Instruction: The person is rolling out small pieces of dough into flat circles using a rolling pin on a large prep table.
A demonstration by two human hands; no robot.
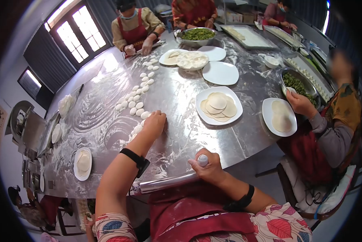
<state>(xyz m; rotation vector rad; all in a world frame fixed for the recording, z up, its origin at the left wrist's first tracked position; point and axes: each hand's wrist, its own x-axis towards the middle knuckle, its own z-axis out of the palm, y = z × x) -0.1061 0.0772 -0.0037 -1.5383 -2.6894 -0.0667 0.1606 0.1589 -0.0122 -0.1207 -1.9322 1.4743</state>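
My left hand [154,124] is stretched out over the steel table, right beside a trail of small flattened dough pieces [132,98]. Its fingers curl downward, and whatever they hold is hidden beneath them. At the table's near edge, my right hand [210,166] is wrapped around a rolling pin [203,160], seen end-on with its pale tip upward. Beyond that hand, a white square plate [199,115] carries a stack of thin round dough wrappers [217,103].
At right, a person's hand [302,103] holds a wrapper by a bowl of green filling [294,84], near another plate of wrappers [265,113]. Across the table stand a flour bowl [193,60] and co-workers. A small plate [82,177] lies left.
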